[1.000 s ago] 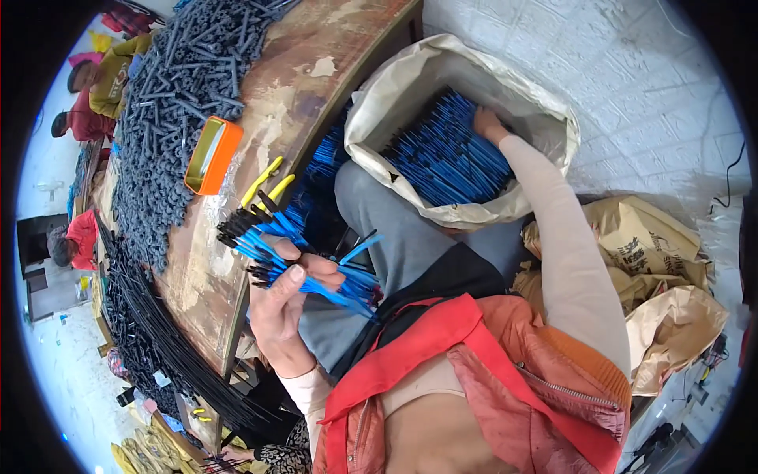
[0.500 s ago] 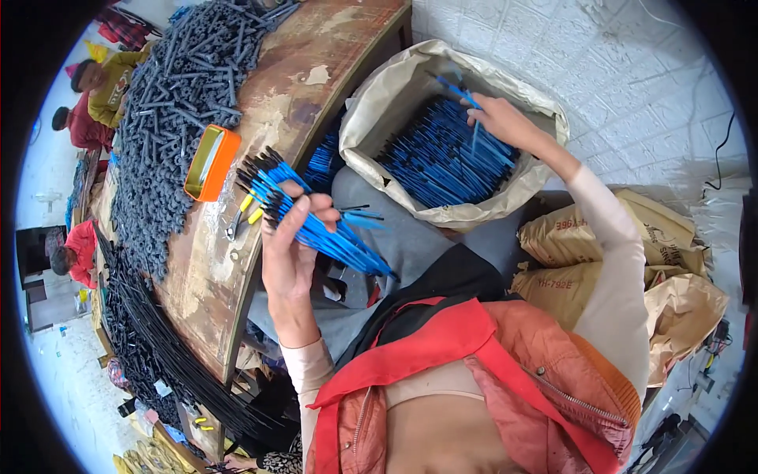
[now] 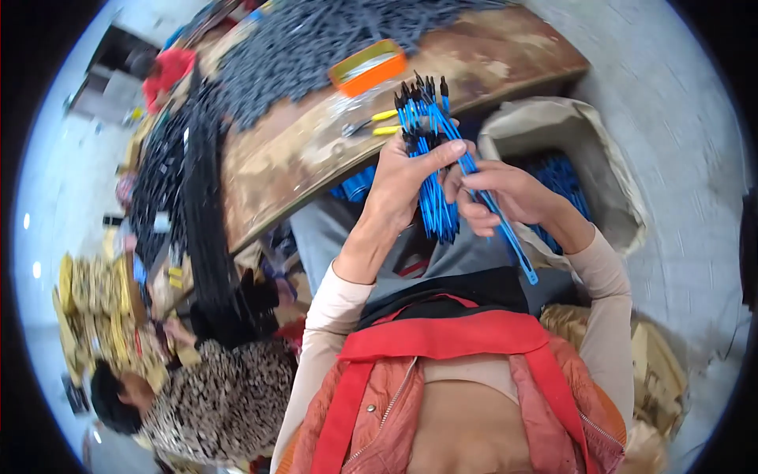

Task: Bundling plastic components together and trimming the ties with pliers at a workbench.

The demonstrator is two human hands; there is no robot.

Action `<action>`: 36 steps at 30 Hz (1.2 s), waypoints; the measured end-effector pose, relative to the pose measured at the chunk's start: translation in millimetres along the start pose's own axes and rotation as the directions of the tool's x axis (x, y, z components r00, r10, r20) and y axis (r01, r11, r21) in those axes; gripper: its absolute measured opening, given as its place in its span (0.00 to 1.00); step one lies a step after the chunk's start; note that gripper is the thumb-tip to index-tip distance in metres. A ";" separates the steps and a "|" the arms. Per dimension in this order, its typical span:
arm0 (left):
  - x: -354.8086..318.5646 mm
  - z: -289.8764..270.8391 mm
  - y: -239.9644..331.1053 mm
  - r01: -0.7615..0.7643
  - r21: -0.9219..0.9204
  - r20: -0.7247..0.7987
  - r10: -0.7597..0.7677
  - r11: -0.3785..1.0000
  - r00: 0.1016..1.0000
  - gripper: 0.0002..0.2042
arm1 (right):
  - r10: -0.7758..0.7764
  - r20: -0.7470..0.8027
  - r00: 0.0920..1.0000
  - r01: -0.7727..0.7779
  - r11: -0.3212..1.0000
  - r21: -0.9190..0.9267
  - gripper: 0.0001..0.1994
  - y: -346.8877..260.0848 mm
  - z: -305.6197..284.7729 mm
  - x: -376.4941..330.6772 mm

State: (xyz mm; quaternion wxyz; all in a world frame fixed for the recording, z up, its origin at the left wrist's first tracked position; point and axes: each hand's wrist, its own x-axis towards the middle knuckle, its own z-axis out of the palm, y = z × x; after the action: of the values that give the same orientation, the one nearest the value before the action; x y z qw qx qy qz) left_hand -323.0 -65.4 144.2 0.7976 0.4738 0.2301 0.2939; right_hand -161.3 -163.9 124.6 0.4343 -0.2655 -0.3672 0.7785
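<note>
A bundle of thin blue plastic rods with black tips (image 3: 436, 205) is gripped in my left hand (image 3: 403, 174), tips upward. Against its right side, my right hand (image 3: 505, 191) has its fingers closed around a slanting blue rod (image 3: 505, 229), whose flat lower end has a small slot. How many rods this hand grips is hard to tell. Both hands meet over my lap, close to the table edge. To the right stands a large pale sack (image 3: 620, 189), its mouth open, with many more blue rods (image 3: 557, 178) inside.
On the worn wooden table (image 3: 268, 178) lie a heap of grey plastic parts (image 3: 292, 67), an orange tray (image 3: 369, 69) and yellow-handled pliers (image 3: 384, 122). Black strips (image 3: 207, 197) hang over its left end. A person in a patterned top (image 3: 221, 403) sits lower left. Brown paper sacks (image 3: 655, 371) stand at right.
My right hand has come from over the sack to the bundle in my left hand, bringing blue rod with it. My view has swung left, so the table and sack appear turned.
</note>
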 end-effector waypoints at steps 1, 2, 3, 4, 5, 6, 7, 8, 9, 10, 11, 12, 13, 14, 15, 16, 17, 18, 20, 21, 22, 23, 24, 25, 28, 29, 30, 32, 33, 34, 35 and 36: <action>-6.3 -9.4 6.1 -0.025 0.003 -0.037 0.025 1.000 0.999 0.15 | 0.021 0.020 1.000 -0.021 1.000 0.015 0.18 2.1 3.1 5.6; -13.4 -19.1 11.6 -0.085 0.055 -0.101 0.091 0.995 0.991 0.13 | 0.040 0.056 0.998 -0.040 0.999 0.007 0.18 6.4 10.5 13.5; -17.4 -27.1 15.4 -0.140 0.109 -0.153 0.156 0.984 0.976 0.12 | -0.022 -0.110 0.994 -0.007 0.967 -0.254 0.19 11.3 16.7 19.3; -23.0 -34.6 17.7 -0.158 0.112 -0.182 0.176 0.981 0.967 0.12 | -0.130 -0.242 0.961 -0.008 0.867 -0.499 0.20 17.4 24.3 25.2; -27.7 -41.5 18.4 -0.222 0.223 -0.259 0.277 0.949 0.925 0.10 | -0.255 -0.320 0.912 -0.005 0.776 -0.631 0.24 26.9 29.3 32.8; -32.4 -45.9 18.3 -0.264 0.333 -0.317 0.372 0.905 0.873 0.08 | -0.462 -0.201 0.863 0.079 0.518 -0.852 0.23 33.4 30.8 42.2; -37.7 -47.9 18.7 -0.296 0.352 -0.358 0.420 0.888 0.834 0.10 | -0.437 -0.220 0.872 0.043 0.516 -0.856 0.21 36.4 33.5 49.7; -43.9 -52.6 20.1 -0.302 0.351 -0.370 0.427 0.887 0.825 0.10 | -0.413 -0.241 0.878 0.005 0.511 -0.859 0.19 39.0 38.5 57.8; -48.3 -57.6 21.3 -0.328 0.324 -0.386 0.440 0.888 0.811 0.11 | -0.408 -0.231 0.883 0.007 0.503 -0.864 0.19 41.6 43.2 65.3; -52.5 -63.8 23.0 -0.354 0.295 -0.402 0.451 0.888 0.797 0.12 | -0.399 -0.179 0.899 0.067 0.530 -0.845 0.16 46.5 47.2 73.2; -56.7 -72.7 24.9 -0.361 0.254 -0.408 0.438 0.897 0.801 0.13 | -0.391 -0.127 0.911 0.125 0.557 -0.821 0.13 51.4 51.2 81.2; -61.4 -82.4 26.4 -0.368 0.250 -0.412 0.443 0.895 0.796 0.13 | -0.387 -0.121 0.914 0.124 0.551 -0.825 0.13 56.5 56.9 90.7; -66.4 -92.4 27.0 -0.391 0.237 -0.428 0.457 0.889 0.780 0.14 | -0.329 -0.184 0.926 0.114 0.709 -0.696 0.12 61.9 62.7 100.4; -70.2 -104.3 26.9 -0.412 0.224 -0.444 0.469 0.883 0.764 0.14 | -0.258 -0.235 0.937 0.095 0.838 -0.538 0.11 68.6 67.5 110.1; -72.2 -118.4 27.0 -0.438 0.218 -0.412 0.489 0.872 0.769 0.15 | -0.245 -0.230 0.942 0.103 0.862 -0.497 0.12 76.0 72.8 120.2; -75.9 -133.3 27.6 -0.445 0.210 -0.419 0.491 0.871 0.764 0.15 | -0.237 -0.227 0.945 0.094 0.858 -0.505 0.12 80.9 78.8 129.1; -81.7 -149.6 28.9 -0.416 0.118 -0.362 0.429 0.902 0.827 0.16 | -0.207 -0.223 0.953 0.084 0.884 -0.460 0.12 85.4 86.4 139.5; -88.8 -163.6 31.4 -0.375 0.023 -0.298 0.365 0.927 0.882 0.17 | -0.171 -0.221 0.960 0.067 0.908 -0.413 0.11 88.4 92.6 148.8; -101.6 -193.2 38.1 -0.321 -0.081 -0.256 0.291 0.944 0.922 0.18 | -0.123 -0.204 0.971 0.023 0.902 -0.432 0.13 92.6 100.6 168.7; -106.3 -207.9 39.5 -0.304 -0.169 -0.210 0.267 0.938 0.941 0.19 | -0.083 -0.175 0.981 0.009 0.921 -0.389 0.12 93.1 108.1 178.9; -111.1 -221.1 41.2 -0.282 -0.254 -0.160 0.247 0.925 0.956 0.19 | -0.044 -0.144 0.989 -0.008 0.939 -0.343 0.11 94.0 115.2 187.9; -117.2 -232.0 42.8 -0.250 -0.306 -0.133 0.219 0.919 0.967 0.20 | -0.009 -0.130 0.991 -0.035 0.943 -0.330 0.10 96.6 122.1 194.4; -120.7 -241.8 42.5 -0.258 -0.315 -0.145 0.222 0.913 0.964 0.20 | 0.006 -0.127 0.992 -0.049 0.941 -0.333 0.10 99.3 125.7 202.4; -123.5 -250.8 41.1 -0.259 -0.296 -0.129 0.231 0.919 0.964 0.20 | 0.006 -0.094 0.996 -0.039 0.932 -0.359 0.10 101.4 128.4 209.3; -135.3 -264.8 41.4 -0.262 -0.266 -0.127 0.235 0.928 0.964 0.22 | 0.033 -0.031 0.999 -0.042 0.923 -0.381 0.10 105.7 128.5 223.7; -140.0 -267.0 42.7 -0.284 -0.248 -0.134 0.258 0.926 0.957 0.21 | 0.020 -0.033 0.999 -0.034 0.883 -0.468 0.11 105.3 128.6 225.0; -143.1 -268.8 43.9 -0.309 -0.225 -0.138 0.284 0.924 0.949 0.21 | 0.003 -0.030 1.000 -0.020 0.833 -0.552 0.11 104.7 127.8 226.2; -152.5 -265.4 46.3 -0.334 -0.240 -0.140 0.308 0.911 0.941 0.19 | -0.005 -0.001 1.000 0.004 0.815 -0.579 0.12 108.3 127.9 223.4; -159.2 -260.5 52.6 -0.257 -0.250 -0.125 0.232 0.934 0.965 0.18 | -0.025 -0.003 1.000 0.018 0.789 -0.614 0.12 110.5 129.8 219.1; -164.9 -254.8 56.4 -0.178 -0.257 -0.108 0.155 0.950 0.982 0.17 | -0.046 -0.004 0.999 0.032 0.760 -0.649 0.13 112.7 131.7 214.1; -168.4 -248.1 55.6 -0.162 -0.270 -0.123 0.133 0.949 0.983 0.16 | -0.084 -0.002 0.996 0.060 0.730 -0.680 0.14 116.5 133.6 210.3; -173.8 -242.3 53.4 -0.164 -0.265 -0.121 0.136 0.950 0.983 0.16 | -0.090 0.001 0.996 0.067 0.730 -0.680 0.14 123.4 130.3 207.2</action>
State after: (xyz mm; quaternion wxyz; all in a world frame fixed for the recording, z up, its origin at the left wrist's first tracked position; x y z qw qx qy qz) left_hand -618.1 -14.2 99.4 0.8181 0.3598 0.1908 0.4061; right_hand -415.9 -71.4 82.8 0.3453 -0.4024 -0.6300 0.5674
